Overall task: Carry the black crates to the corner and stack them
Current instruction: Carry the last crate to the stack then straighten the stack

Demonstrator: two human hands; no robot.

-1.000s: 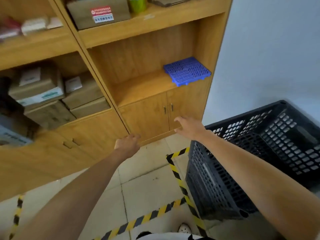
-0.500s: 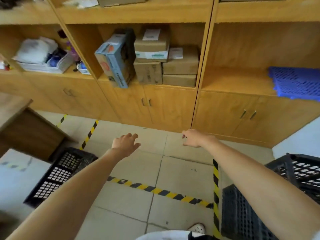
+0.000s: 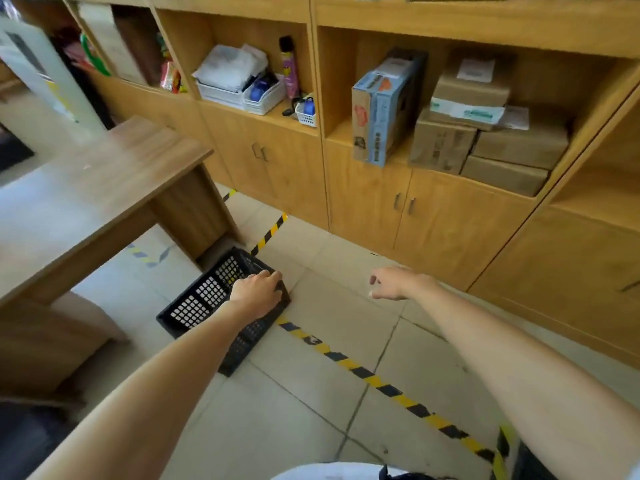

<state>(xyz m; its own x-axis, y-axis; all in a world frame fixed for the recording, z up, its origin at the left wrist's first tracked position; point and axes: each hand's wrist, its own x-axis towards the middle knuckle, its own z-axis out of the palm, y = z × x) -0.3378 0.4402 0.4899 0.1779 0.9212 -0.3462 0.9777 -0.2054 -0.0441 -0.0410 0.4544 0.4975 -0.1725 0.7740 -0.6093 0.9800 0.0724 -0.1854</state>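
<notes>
Crate-wise, one black crate (image 3: pixel 211 299) sits on the floor (image 3: pixel 329 358) at the left, tucked against the near end of the wooden tabletop (image 3: pixel 86 188), partly under its edge. It's a rectangular plastic thing with lattice walls, lots of small square holes, hard straight rim.

Left hand (image 3: pixel 258 292) is over the crate's right end, fingers curled down at the rim, but I can't tell whether that grip actually closes on the plastic or just hovers in front of it. Right hand (image 3: pixel 398 282) is out in the air over the tiles, fingers loosely spread, gripping nothing, well apart from the crate.

Floor is pale glossy tile with thin grout lines, and a worn yellow-and-black hazard tape stripe (image 3: pixel 367 372) runs diagonally from the crate's right corner toward the near right. Far side is a long wooden cabinet wall (image 3: pixel 363 202), smooth laminate doors with small metal handles, cardboard boxes (image 3: pixel 485 133) and white baskets (image 3: pixel 249 95) on the shelves above. Open tile between crate and cabinets, plenty of room on the right.
</notes>
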